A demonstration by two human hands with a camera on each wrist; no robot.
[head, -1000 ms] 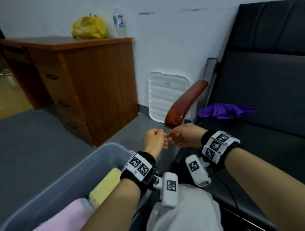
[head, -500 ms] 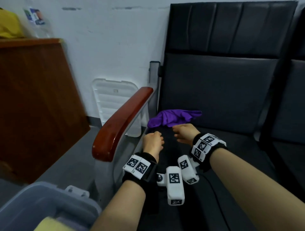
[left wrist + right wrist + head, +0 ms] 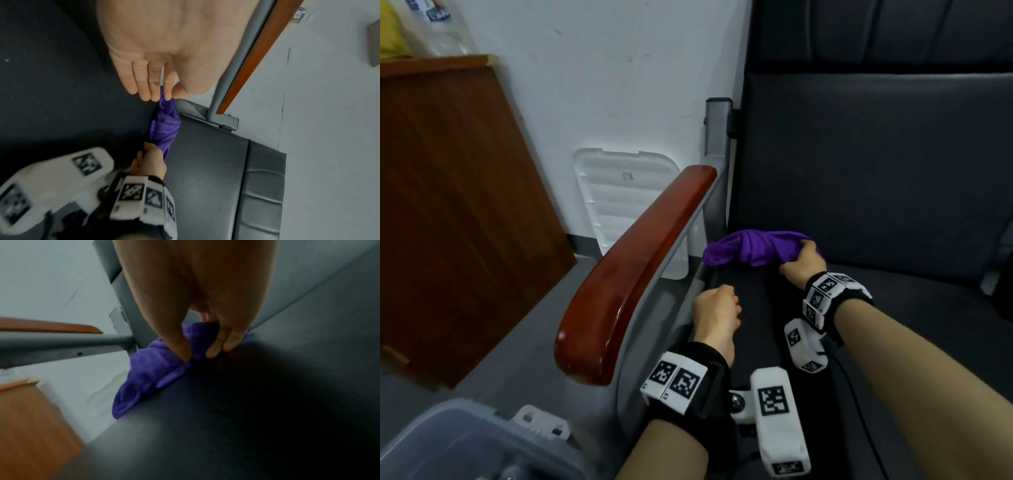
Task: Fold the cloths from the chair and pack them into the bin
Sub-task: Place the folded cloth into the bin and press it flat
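Purple cloth [image 3: 753, 251] on chair seat [image 3: 914, 308]

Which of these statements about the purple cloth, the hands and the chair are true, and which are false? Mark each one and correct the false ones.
1. The right hand grips the purple cloth. True.
2. The purple cloth lies folded in the bin. False: it lies bunched on the chair seat.
3. The left hand holds the cloth too. False: it is apart from the cloth and holds nothing.
4. The chair has a wooden armrest. True.
5. The cloth lies at the back of the seat, by the backrest. True.
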